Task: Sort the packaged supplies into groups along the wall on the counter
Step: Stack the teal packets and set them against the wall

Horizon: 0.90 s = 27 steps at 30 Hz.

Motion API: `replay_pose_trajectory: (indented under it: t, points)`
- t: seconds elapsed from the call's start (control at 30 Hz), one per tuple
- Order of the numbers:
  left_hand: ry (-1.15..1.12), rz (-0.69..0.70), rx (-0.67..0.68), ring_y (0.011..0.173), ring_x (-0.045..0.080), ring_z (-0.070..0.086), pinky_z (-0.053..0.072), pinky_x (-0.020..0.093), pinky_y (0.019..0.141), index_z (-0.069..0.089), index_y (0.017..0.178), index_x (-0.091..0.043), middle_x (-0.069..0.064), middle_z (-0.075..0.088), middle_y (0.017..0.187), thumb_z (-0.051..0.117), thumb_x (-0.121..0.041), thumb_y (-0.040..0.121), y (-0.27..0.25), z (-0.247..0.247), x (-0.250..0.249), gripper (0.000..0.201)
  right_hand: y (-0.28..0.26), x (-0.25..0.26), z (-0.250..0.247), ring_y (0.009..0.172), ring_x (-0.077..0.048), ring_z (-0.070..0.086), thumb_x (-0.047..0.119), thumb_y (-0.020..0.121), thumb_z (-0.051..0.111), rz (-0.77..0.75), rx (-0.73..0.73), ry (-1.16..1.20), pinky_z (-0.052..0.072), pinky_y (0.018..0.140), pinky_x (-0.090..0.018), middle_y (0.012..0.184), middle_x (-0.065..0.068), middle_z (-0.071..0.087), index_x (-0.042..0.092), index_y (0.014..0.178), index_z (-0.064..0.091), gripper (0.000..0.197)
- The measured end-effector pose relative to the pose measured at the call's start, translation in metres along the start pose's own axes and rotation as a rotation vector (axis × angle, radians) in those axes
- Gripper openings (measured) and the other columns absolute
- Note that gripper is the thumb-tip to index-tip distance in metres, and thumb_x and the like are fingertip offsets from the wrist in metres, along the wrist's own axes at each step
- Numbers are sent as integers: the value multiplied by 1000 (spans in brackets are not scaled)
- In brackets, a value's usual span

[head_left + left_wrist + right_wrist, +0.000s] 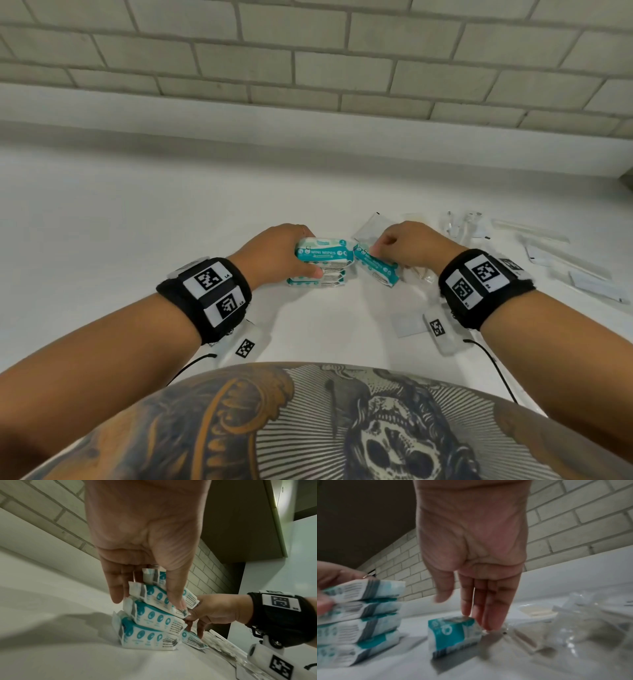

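Observation:
A stack of several teal-and-white mini wipes packs point(325, 255) stands on the white counter point(137, 222) in front of me. My left hand point(310, 255) grips the stack's upper packs, thumb on the near side and fingers on the far side. In the left wrist view the stack point(150, 635) leans a little under my left hand point(149, 601). One more wipes pack point(376, 270) lies tilted just right of the stack. My right hand point(380, 251) touches it. In the right wrist view that hand's point(465, 613) straight fingers rest against the pack's point(453, 632) far end, and the thumb is clear of it.
Clear packets of syringes and tubing point(462, 222) and long narrow packets point(548, 246) lie to the right. A flat white sachet point(370, 226) lies behind my right hand, and a square one point(407, 323) under my right wrist. The brick wall point(308, 68) runs along the counter's back.

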<state>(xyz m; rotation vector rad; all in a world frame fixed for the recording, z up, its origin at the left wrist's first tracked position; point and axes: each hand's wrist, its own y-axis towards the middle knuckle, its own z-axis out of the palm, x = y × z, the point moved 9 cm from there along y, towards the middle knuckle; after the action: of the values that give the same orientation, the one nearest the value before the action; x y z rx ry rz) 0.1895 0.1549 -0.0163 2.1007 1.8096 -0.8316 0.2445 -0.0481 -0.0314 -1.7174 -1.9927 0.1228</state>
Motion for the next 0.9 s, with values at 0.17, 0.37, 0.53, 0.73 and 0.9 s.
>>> replay_pose_trajectory:
  t: [0.17, 0.37, 0.53, 0.73, 0.9]
  points:
    - [-2, -20, 3, 92, 7, 59, 48, 23, 76, 56, 116, -28, -10, 62, 109, 80, -41, 72, 0, 1, 4, 52, -1, 13, -2, 90, -17, 61, 24, 83, 66, -53, -34, -202, 54, 81, -31, 107, -1, 66, 16, 108, 64, 27]
    - [-97, -64, 27, 103, 7, 56, 43, 21, 88, 40, 139, -28, -12, 51, 123, 83, -46, 66, -6, -3, 18, 86, -8, 42, -54, 110, -24, 55, 36, 85, 65, -119, -221, -197, 48, 92, -38, 126, -4, 52, 20, 127, 56, 46]
    - [-127, -80, 2, 99, 8, 61, 44, 21, 79, 52, 125, -28, -10, 58, 117, 64, -56, 81, -10, -8, 24, 54, -6, 31, 13, 94, -20, 58, 42, 73, 76, -64, 55, -356, 53, 82, -33, 113, -2, 55, 16, 128, 49, 66]
    - [-42, -121, -35, 101, 12, 58, 43, 28, 83, 58, 119, -25, -9, 61, 113, 41, -62, 91, -12, -13, 25, 50, -3, 23, -21, 84, -18, 58, 25, 75, 74, -67, -116, -241, 52, 72, -28, 101, -2, 58, 14, 112, 59, 41]
    - [-320, -210, -86, 100, 25, 63, 52, 44, 91, 57, 123, -12, 7, 64, 114, 20, -63, 95, -14, -19, 28, 69, -38, 92, -68, 89, -17, 56, 35, 78, 75, -390, -221, -62, 44, 72, -28, 102, 2, 57, 22, 117, 64, 42]
